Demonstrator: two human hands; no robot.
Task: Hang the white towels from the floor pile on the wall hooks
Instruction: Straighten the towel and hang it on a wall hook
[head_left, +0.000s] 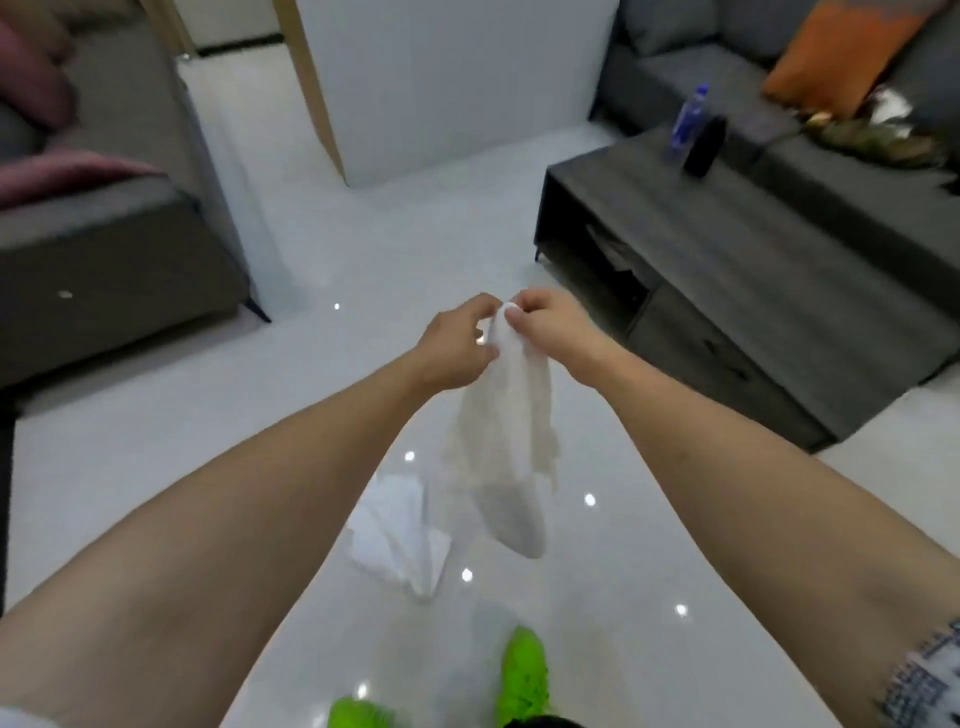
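A white towel (501, 441) is held up out in front, above the glossy white floor (156, 457), and it is gripped at its top end by both hands at once. The left hand (457, 345) is curled around the upper edge, the cloth pinched between thumb and fingers; the right hand (548, 325) is closed on the same bunched corner just beside it, so that the two sets of fingertips are nearly touching. The rest of the towel is left hanging straight down, clear of the floor, its lower end loosely bunched. A second white towel (400, 540) is seen lying crumpled on the tiles below and slightly to the left of the hanging one, close to a pair of bright green shoes (522, 678) at the bottom edge of the view. A grey sofa (119, 244) is placed along the left side of the floor, and a dark low table (753, 291) stands to the right. At the table's far edge a clear bottle with a blue label (688, 122) and a black cylinder (704, 145) are set side by side. No wall hooks are caught in view.
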